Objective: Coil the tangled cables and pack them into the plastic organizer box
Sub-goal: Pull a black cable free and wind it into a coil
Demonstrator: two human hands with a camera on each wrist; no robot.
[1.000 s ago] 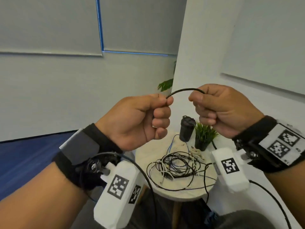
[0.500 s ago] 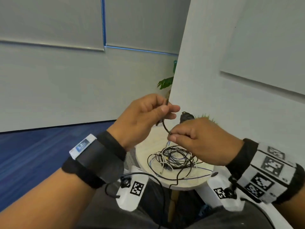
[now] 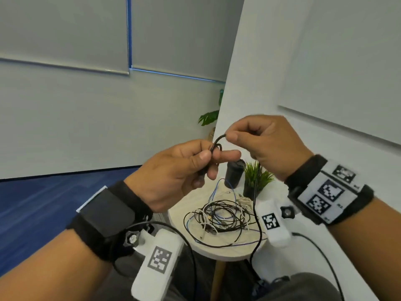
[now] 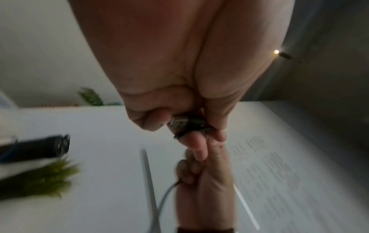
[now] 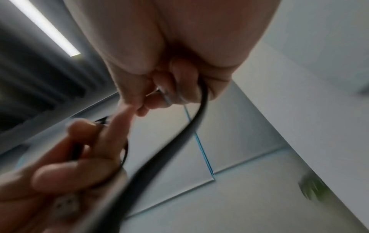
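While both hands are raised above the round desk (image 3: 219,254), the left hand (image 3: 173,172) pinches a small loop of the black cable (image 3: 217,142) between thumb and fingers, its metal plug (image 4: 179,123) tucked in the same grip. The right hand (image 3: 267,144) pinches the cable just beside that loop, and the rest hangs down past the desk edge. A tangle of cables (image 3: 221,216) lies on the desk near a black cup (image 3: 234,173) and a small plant (image 3: 255,179).
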